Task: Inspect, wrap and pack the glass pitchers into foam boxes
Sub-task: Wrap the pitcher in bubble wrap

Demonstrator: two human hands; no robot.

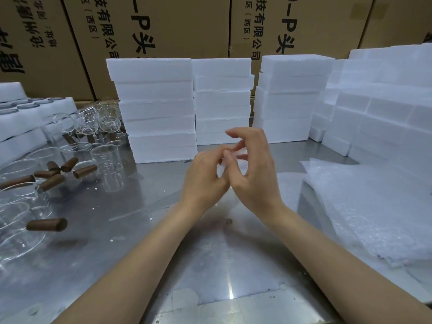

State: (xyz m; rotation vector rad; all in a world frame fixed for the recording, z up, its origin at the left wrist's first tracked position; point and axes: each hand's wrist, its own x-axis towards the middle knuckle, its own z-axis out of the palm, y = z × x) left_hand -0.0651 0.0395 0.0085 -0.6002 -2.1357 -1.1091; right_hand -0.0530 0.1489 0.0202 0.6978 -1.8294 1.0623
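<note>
Several clear glass pitchers (106, 170) with brown wooden handles (46, 224) stand and lie crowded on the left of the steel table (145, 230). White foam boxes (161, 108) are stacked in columns along the back. A pile of bubble wrap sheets (364, 206) lies on the right. My left hand (203, 181) and my right hand (253, 171) meet above the table's middle, fingertips touching each other. Their fingers are loosely curled and I see nothing held between them. Neither hand touches a pitcher, a box or the wrap.
More foam boxes (383, 106) are piled at the far right, and foam trays with glass rims (21, 108) sit at the far left. Large cardboard cartons (163, 26) form a wall behind everything. Small white foam crumbs dot the table.
</note>
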